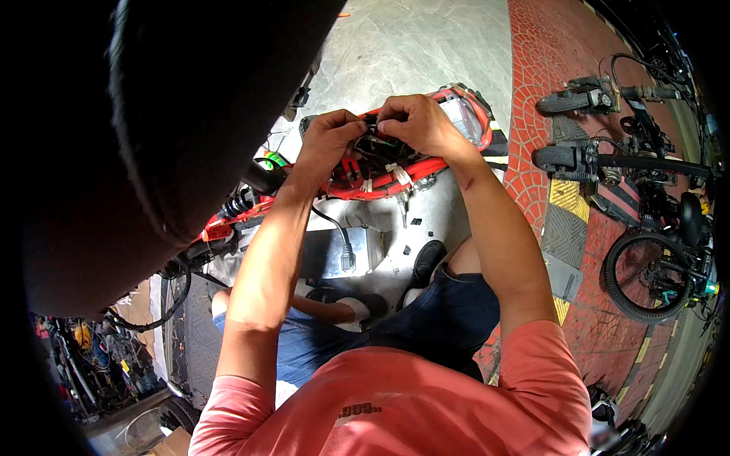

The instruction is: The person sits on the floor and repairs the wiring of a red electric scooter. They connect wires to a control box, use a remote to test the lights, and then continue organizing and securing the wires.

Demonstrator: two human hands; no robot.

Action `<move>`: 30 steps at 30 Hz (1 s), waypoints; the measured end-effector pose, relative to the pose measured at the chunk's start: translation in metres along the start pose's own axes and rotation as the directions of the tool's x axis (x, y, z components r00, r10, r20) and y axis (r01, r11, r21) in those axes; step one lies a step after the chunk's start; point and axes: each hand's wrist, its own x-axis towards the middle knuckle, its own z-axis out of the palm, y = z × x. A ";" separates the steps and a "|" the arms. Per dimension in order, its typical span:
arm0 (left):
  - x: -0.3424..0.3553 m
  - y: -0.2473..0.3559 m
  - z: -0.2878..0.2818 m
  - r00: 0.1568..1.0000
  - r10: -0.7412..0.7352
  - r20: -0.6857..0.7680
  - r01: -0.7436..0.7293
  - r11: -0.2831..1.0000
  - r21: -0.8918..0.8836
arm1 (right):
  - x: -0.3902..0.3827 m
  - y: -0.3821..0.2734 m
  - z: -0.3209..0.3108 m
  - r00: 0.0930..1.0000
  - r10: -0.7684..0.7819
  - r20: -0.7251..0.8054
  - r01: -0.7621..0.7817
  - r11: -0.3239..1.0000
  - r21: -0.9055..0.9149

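A red tubular frame [357,187] of what looks like an electric bike or scooter lies across in front of me. Dark wiring [374,146] fills an open hollow in it. Over that hollow, my left hand [333,137] is closed in a pinch at the left side. Close beside it, my right hand [417,123] is pinched as well, its fingertips at the wires. Whatever lies between the fingers is too small to make out. White tape or ties [397,176] wrap the lower red tube. A silver-grey panel [462,115] shows at the frame's right end.
Below the frame sits a silver metal box [319,254], with a black cable plug [347,260] over it. Small black pieces [416,221] dot the pale floor. Parked scooters [566,157] and a bike wheel [646,277] stand at right. A large dark shape blocks the upper left.
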 end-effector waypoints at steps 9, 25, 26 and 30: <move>-0.002 0.005 0.005 1.000 -0.008 -0.013 0.010 0.994 0.113 | 0.000 0.002 -0.002 0.999 0.005 0.034 -0.006 1.000 0.004; -0.003 -0.009 0.008 0.992 0.121 -0.023 -0.112 0.964 0.240 | 0.002 0.005 0.005 1.000 -0.029 0.005 0.030 0.992 -0.122; -0.003 -0.009 0.007 0.992 0.126 -0.016 -0.117 0.958 0.263 | 0.002 0.005 0.007 1.000 -0.025 0.000 0.024 0.992 -0.122; -0.003 -0.001 0.008 0.994 0.108 -0.019 -0.098 0.956 0.277 | 0.004 0.007 0.010 1.000 -0.010 -0.028 0.007 0.993 -0.119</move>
